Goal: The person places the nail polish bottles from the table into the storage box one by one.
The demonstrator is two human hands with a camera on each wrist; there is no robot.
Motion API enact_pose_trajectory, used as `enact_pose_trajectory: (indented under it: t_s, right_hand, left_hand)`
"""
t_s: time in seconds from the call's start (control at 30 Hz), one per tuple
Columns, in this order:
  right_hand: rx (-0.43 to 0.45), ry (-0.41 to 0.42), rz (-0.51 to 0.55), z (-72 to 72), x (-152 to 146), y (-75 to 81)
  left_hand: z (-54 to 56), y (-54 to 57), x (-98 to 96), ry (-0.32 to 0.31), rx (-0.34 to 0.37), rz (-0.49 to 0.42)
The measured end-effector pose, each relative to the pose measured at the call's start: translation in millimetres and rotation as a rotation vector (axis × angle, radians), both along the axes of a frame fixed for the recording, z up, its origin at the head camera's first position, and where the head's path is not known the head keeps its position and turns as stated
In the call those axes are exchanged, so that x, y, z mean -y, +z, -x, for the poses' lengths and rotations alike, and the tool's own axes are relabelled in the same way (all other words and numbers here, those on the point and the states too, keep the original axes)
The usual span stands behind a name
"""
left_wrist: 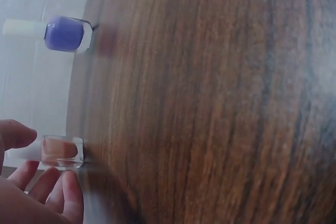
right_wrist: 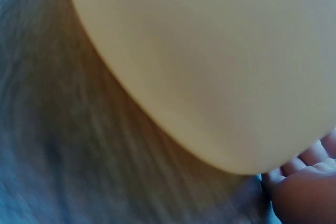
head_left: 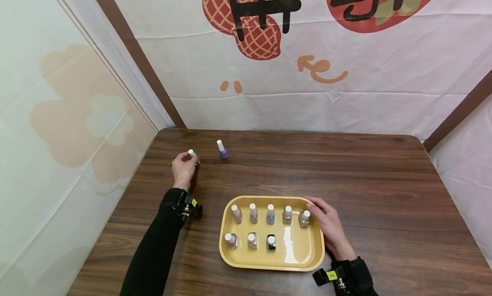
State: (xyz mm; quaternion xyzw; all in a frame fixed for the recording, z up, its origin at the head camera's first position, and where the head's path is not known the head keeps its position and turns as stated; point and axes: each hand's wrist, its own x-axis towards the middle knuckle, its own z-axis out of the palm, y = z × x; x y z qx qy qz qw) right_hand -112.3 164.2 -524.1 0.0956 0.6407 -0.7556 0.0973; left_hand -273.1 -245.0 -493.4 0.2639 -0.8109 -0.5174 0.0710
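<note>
At the far left of the table, my left hand [head_left: 184,170] holds a nail polish bottle [left_wrist: 63,151] by its white cap, between thumb and fingers. The polish in it is peach, and its base is at the tabletop. Beside it stands a purple nail polish bottle [head_left: 223,151] with a white cap. My right hand [head_left: 329,223] grips the right rim of a yellow tray [head_left: 269,262], thumb over the edge; its other fingers are partly hidden. Inside the tray stand several nail polish bottles in two rows, among them a blue one [head_left: 270,215] and a black one [head_left: 271,243].
The brown wooden table [head_left: 384,180] extends to the right of the tray. A printed white cloth [head_left: 269,112] hangs behind its far edge, and a pale panel with a flower [head_left: 77,116] borders the left side.
</note>
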Motion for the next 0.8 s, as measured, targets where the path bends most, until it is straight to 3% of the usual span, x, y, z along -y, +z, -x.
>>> enact_pose_trajectory:
  t_s: [0.8]
  right_hand:
    - [0.017,-0.008,-0.014,1.8,-1.1,-1.1]
  left_hand:
    - [5.2,-11.5,2.6,0.012,-0.024,-0.008]
